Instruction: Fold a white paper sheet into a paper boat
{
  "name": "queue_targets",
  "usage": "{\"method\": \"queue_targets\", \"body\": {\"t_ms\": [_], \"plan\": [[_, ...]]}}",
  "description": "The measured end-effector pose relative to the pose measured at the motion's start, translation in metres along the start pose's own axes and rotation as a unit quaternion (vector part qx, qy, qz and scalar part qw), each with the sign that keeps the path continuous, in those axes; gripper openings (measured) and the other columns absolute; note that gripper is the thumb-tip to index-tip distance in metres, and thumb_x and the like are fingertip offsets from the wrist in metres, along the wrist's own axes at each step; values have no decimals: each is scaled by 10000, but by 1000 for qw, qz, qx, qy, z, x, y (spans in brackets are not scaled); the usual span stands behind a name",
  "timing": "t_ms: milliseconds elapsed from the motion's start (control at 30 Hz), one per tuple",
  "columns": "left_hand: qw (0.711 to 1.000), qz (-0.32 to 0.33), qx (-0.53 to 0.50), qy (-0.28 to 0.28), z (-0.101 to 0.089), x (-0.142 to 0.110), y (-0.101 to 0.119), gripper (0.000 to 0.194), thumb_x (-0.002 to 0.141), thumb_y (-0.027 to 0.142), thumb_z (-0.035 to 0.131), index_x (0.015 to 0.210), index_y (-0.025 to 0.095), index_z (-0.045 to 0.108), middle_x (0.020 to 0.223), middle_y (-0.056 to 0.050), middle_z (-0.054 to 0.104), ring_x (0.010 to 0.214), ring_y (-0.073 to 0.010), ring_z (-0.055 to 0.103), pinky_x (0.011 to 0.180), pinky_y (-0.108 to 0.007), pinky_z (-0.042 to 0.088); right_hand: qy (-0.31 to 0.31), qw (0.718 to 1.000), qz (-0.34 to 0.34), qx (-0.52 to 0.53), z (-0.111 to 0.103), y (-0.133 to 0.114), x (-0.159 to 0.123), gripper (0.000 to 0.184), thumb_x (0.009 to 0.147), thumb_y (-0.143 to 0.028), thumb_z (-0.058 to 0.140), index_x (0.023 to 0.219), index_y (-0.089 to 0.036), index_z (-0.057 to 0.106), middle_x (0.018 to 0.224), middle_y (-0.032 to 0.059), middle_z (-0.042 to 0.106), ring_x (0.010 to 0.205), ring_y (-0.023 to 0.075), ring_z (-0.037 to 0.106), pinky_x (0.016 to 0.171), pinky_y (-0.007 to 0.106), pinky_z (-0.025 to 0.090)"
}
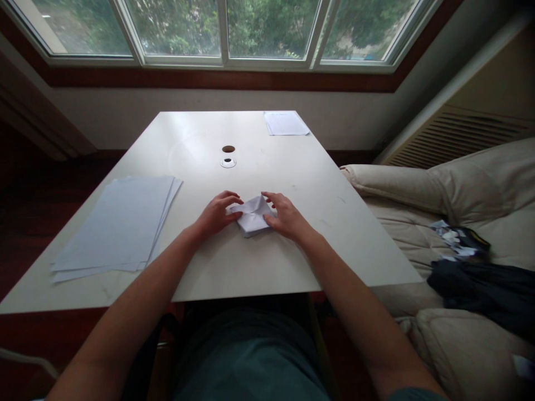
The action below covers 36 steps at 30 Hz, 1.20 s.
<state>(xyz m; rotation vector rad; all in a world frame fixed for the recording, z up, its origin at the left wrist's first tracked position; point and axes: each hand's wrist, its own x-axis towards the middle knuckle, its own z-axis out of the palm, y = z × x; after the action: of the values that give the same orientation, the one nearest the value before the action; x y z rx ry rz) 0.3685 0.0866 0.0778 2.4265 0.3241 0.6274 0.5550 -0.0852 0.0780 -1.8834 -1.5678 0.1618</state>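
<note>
"Where's the folded paper?"

"On the bench, near its front edge, between the two hands, with a flap raised at its upper right."

"And how do they stand?"

"Left hand has its fingers curved over the left corner, thumb against the paper. Right hand holds the other side, thumb low, a fingertip up at the flap. Both grip it lightly."

"What else is about?"

"A loose stack of large sheets to the left, a smaller pile of paper at the far right corner, and a round hole with a ring just in front of it."
</note>
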Motion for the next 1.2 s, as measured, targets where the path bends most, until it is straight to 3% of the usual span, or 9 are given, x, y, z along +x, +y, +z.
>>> {"method": "queue_targets", "body": {"t_ms": [200, 333, 500, 600, 700, 833, 900, 1000, 1200], "plan": [[1000, 10, 24, 0, 1, 2, -1, 146, 856, 291, 623, 855, 195, 733, 1066, -84, 677, 952, -219, 624, 878, -385, 508, 1, 1000, -6, -31, -2, -3, 0, 471, 798, -200, 623, 1269, -221, 620, 1233, 101, 579, 1140, 271, 506, 1046, 436, 418], [998, 29, 22, -53, -7, 1, 6, 183, 848, 184, 560, 909, 204, 732, 1032, -54, 713, 969, -211, 618, 935, -378, 482, -26, 998, -25, -49, -1, -1, 1, 310, 832, -231, 610, 1124, -217, 716, 1221, 87, 628, 1154, 272, 509, 1050, 428, 410], [994, 57, 32, -87, -12, -1, 9, 322, 751, 119, 582, 1031, 204, 718, 1088, -51, 716, 1027, -218, 617, 973, -358, 464, -65, 996, -33, -47, 0, 1, 4, 300, 922, -279, 516, 1120, -218, 734, 1168, 71, 705, 1144, 260, 544, 1039, 416, 406], [996, 27, 36, -73, -8, 0, 4, 251, 801, 173, 570, 989, 205, 732, 998, -53, 731, 951, -207, 637, 906, -328, 481, -61, 998, -9, -7, -5, -3, 5, 351, 974, -332, 432, 1125, -224, 729, 1168, 67, 713, 1158, 255, 554, 1027, 411, 413], [997, -37, 48, -45, -7, 1, 2, 214, 865, 281, 549, 944, 191, 727, 842, -39, 714, 754, -171, 623, 728, -277, 479, -50, 997, 7, 61, -11, -10, 5, 385, 995, -391, 390, 1176, -242, 695, 1198, 45, 704, 1138, 239, 583, 1010, 400, 424], [994, -94, 44, -15, -10, 1, 7, 231, 875, 347, 545, 864, 172, 695, 709, -2, 669, 630, -138, 566, 613, -243, 414, -39, 990, 28, 131, -17, -17, 3, 383, 967, -471, 448, 1176, -240, 673, 1086, 43, 726, 919, 204, 658, 831, 334, 498], [994, -104, 24, 3, -11, 1, 11, 226, 867, 346, 550, 875, 168, 689, 734, -3, 680, 649, -140, 573, 620, -242, 416, -13, 991, 44, 123, -16, -17, 4, 338, 917, -448, 545, 1133, -228, 682, 1008, 47, 731, 828, 193, 655, 752, 313, 505], [993, -110, -32, 25, -12, 1, 16, 230, 857, 347, 569, 933, 167, 690, 805, -19, 706, 711, -157, 602, 659, -253, 448, 24, 991, 45, 124, -12, -15, 5, 232, 872, -366, 602, 1016, -217, 707, 922, 39, 725, 825, 192, 649, 765, 316, 513], [961, -135, -237, 55, -8, 4, 18, 282, 821, 386, 666, 967, 144, 660, 827, -52, 712, 707, -162, 631, 640, -267, 490, 71, 954, 96, 276, -4, -11, 9, 282, 839, -437, 633, 1005, -211, 667, 853, 31, 707, 771, 193, 654, 703, 323, 541]]}}
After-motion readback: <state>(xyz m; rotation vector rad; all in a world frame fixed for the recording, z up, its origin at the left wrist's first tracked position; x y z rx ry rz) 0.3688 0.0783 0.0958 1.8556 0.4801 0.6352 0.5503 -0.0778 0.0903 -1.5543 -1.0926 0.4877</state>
